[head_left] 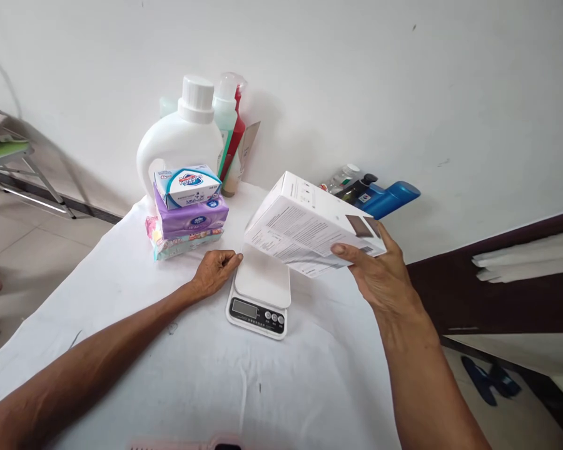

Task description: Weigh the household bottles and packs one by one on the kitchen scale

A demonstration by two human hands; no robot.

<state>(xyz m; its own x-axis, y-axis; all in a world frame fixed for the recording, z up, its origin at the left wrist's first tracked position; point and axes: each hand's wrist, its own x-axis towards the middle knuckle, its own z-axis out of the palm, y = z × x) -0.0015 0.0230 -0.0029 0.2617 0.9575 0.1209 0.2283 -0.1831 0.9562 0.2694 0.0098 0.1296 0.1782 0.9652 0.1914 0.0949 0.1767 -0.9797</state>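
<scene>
My right hand (pixel 380 269) grips a white cardboard box (pixel 304 225) with printed text, tilted in the air above a white digital kitchen scale (pixel 260 300). The scale sits on the white tablecloth (pixel 169 375); its platform is bare. My left hand (pixel 216 270) rests on the cloth with its fingers curled loosely, just left of the scale's far corner, holding nothing.
A stack of tissue packs (pixel 187 219) with a soap box (pixel 187 184) on top stands left of the scale. Behind it are a white detergent jug (pixel 181 134) and a spray bottle (pixel 229 119). Blue and dark bottles (pixel 380 197) lie by the wall at right.
</scene>
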